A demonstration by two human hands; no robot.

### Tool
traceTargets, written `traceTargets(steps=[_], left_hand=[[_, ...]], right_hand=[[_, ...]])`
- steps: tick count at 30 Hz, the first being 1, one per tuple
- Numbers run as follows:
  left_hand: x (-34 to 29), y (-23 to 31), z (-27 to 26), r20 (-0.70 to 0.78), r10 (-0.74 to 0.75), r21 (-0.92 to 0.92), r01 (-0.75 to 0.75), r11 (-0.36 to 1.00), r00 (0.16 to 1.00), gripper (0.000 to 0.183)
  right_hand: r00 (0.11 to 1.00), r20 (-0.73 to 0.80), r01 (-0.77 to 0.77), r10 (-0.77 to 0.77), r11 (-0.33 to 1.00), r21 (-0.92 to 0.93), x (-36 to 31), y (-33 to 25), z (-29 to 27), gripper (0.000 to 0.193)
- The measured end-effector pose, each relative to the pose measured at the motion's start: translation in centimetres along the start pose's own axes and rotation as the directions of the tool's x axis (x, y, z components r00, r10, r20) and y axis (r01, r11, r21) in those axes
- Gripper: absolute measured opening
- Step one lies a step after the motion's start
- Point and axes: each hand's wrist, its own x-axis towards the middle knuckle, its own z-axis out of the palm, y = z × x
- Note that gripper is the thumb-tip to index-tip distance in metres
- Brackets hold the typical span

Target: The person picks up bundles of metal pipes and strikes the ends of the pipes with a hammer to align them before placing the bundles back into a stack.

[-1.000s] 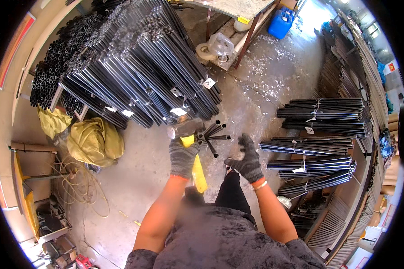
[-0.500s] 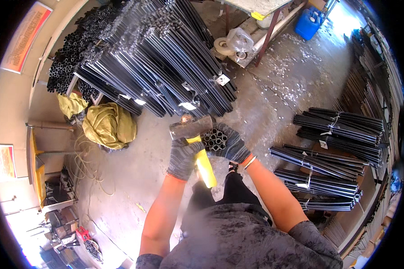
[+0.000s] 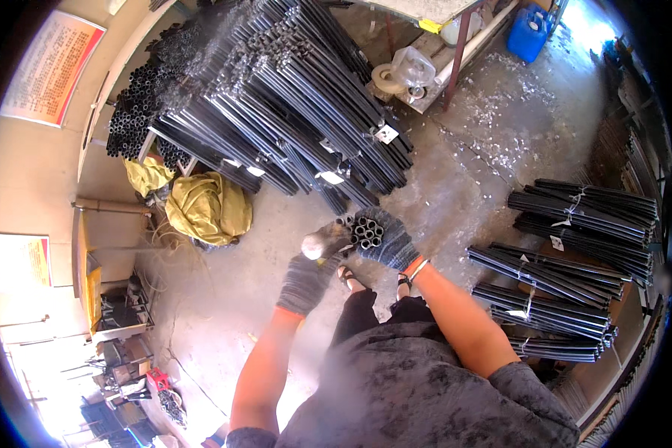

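Note:
Both my hands wear grey knitted gloves. My left hand (image 3: 306,283) is closed round the handle of a hammer, whose metal head (image 3: 327,242) sits just above the fist. Most of its yellow handle is hidden behind the hand now. Just right of the hammer head, my right hand (image 3: 390,237) grips a bundle of black metal tubes (image 3: 366,232) near the upper end. Their round open ends face up at me, and the lengths below are hidden. The hammer head is beside the tube ends; whether they touch I cannot tell.
A big leaning stack of black tubes (image 3: 276,97) stands ahead, with a yellow sack (image 3: 207,209) at its left. Tied tube bundles (image 3: 567,261) lie at the right. Tape rolls (image 3: 388,78) sit under a table (image 3: 418,9); a blue jug (image 3: 529,33) stands beyond.
The hammer has turned in my left hand's grip, its head now pointing more toward me and its yellow handle gone from sight. The whole view has shifted, so surroundings appear further right.

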Motion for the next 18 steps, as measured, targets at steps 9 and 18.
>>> traceTargets(steps=[9, 18], left_hand=[[-1.7, 6.4, -3.8, -0.405, 0.048, -0.362, -0.208, 0.909, 0.913, 0.022], [-3.7, 6.6, -1.9, -0.109, -0.176, -0.257, 0.143, 0.956, 0.978, 0.033]], right_hand=[[0.988, 0.083, -0.152, 0.131, 0.712, 0.686, -0.2, 4.1, 3.1, 0.032], [0.982, 0.084, -0.183, 0.167, 0.770, 0.612, -0.6, 5.4, 3.7, 0.029]])
